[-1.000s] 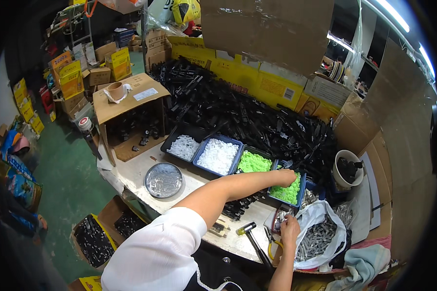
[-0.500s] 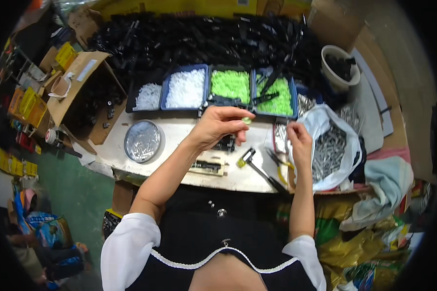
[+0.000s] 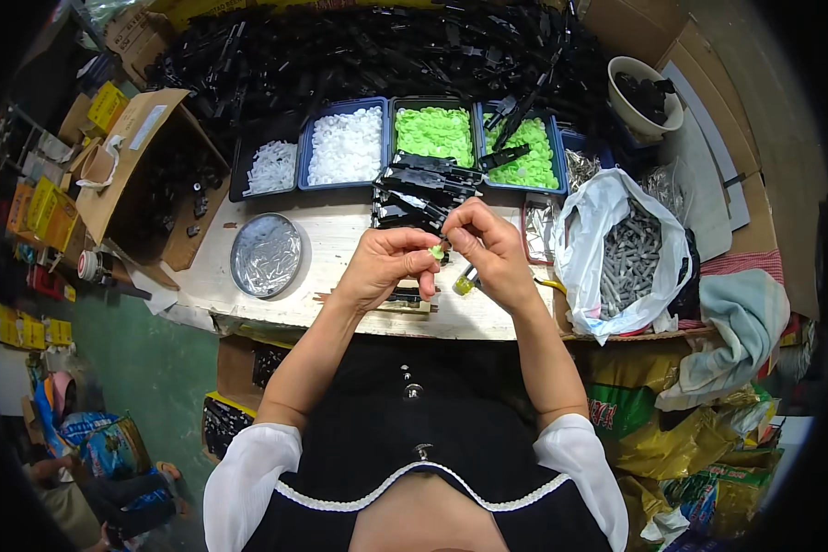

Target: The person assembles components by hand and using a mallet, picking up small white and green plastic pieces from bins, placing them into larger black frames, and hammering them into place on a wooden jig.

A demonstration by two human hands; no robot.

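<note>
My left hand [image 3: 386,269] pinches a small light-green plastic piece [image 3: 435,251] between thumb and fingertips. Close against it, my right hand [image 3: 489,250] has its thumb and forefinger pressed together at the piece; what they hold is too small to make out. Both hands are over the white worktable [image 3: 331,241]. Beyond them lies a stack of black plastic parts [image 3: 423,189]. Below my left hand is a pale fixture [image 3: 405,304] with a dark part in it, partly hidden. A hammer [image 3: 466,280] with a yellow-green end shows beside my right hand, mostly covered by it.
Bins of white pieces [image 3: 345,147] and green pieces [image 3: 432,133] line the back, before a heap of black parts [image 3: 340,55]. A round tin [image 3: 267,258] stands left, near a cardboard box [image 3: 143,166]. A white bag [image 3: 584,230] of grey metal pins sits right.
My right hand has moved left from beside the white bag to meet my left hand. My left hand, still holding the green piece, has shifted slightly left and lower.
</note>
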